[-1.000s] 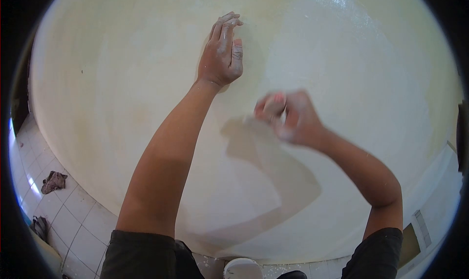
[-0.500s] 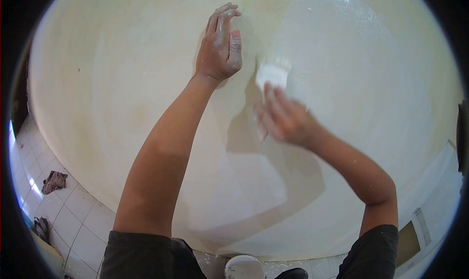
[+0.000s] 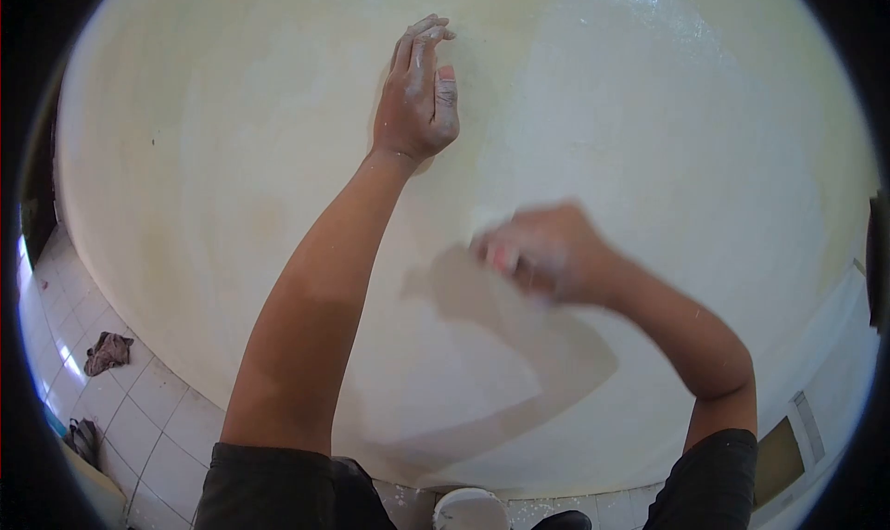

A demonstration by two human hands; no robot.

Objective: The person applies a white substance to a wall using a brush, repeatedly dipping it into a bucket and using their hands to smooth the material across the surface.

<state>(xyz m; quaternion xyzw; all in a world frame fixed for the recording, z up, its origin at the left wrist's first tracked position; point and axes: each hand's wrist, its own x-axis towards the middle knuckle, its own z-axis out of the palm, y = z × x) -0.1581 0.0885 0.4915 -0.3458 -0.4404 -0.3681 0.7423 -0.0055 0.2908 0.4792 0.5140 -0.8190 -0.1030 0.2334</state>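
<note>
A pale cream wall (image 3: 306, 113), partly covered in whiter paint, fills most of the view. Against it rests the edge of my left hand (image 3: 415, 99), fingers stretched and slightly bent, with whitish smears on them and nothing held. Lower and to the right, my right hand (image 3: 547, 252) is closed on a white paintbrush (image 3: 489, 218) in front of the wall. Motion blurs that hand, and its fingers hide most of the brush. A shadow of the right hand and forearm falls on the wall below.
A white bucket (image 3: 471, 511) stands on the floor at the wall's foot, near a dark shoe (image 3: 563, 521). On the tiled floor (image 3: 130, 428) at the left lie a crumpled rag (image 3: 108, 353) and a dark item (image 3: 82, 440). White specks dot the floor along the wall.
My right hand has moved down the wall with the paintbrush and turned, so the bristles that showed above it are now mostly hidden. The left hand stays in place on the wall.
</note>
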